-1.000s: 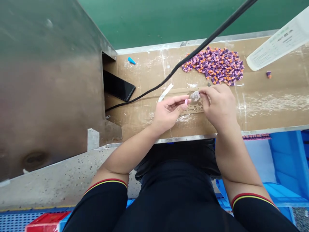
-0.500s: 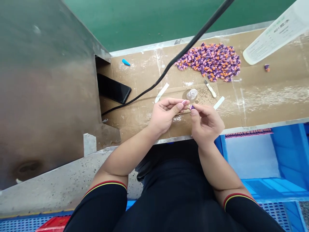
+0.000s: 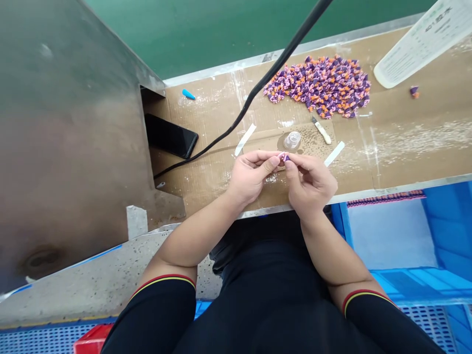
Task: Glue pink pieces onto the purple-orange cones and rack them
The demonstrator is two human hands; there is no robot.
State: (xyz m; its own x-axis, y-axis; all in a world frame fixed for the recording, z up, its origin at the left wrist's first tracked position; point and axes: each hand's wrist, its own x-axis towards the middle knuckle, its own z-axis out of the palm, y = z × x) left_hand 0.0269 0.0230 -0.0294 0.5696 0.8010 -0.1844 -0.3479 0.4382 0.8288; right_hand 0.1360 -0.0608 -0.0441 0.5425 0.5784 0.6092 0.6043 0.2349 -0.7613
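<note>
My left hand [image 3: 250, 174] pinches a small pink-and-white piece [image 3: 280, 155] between thumb and forefinger. From the other side, my right hand [image 3: 311, 184] pinches a small purple piece [image 3: 287, 158] against it; fingers hide most of both. Just beyond the fingertips stands a small clear cup [image 3: 292, 140] on a wet-spotted cardboard patch. To its right lies a small knife [image 3: 322, 131] with a whitish handle. One white strip [image 3: 245, 139] rests beyond my left hand, another white strip [image 3: 334, 153] beyond my right. Farther back is a pile of small purple, pink and orange pieces [image 3: 324, 86].
A translucent bottle [image 3: 413, 54] stands at the back right, near one loose purple-and-orange piece [image 3: 414, 91]. A black cable [image 3: 254, 96] crosses the cardboard-covered table [image 3: 405, 142]. At left are a phone [image 3: 171, 135], a blue cap [image 3: 188, 94] and a metal cabinet [image 3: 73, 147]. Blue crates [image 3: 401, 285] sit below right.
My right hand has moved left, bringing the purple piece up against the pink-and-white one. A gap between the two pieces has closed. My left hand stays nearly in place.
</note>
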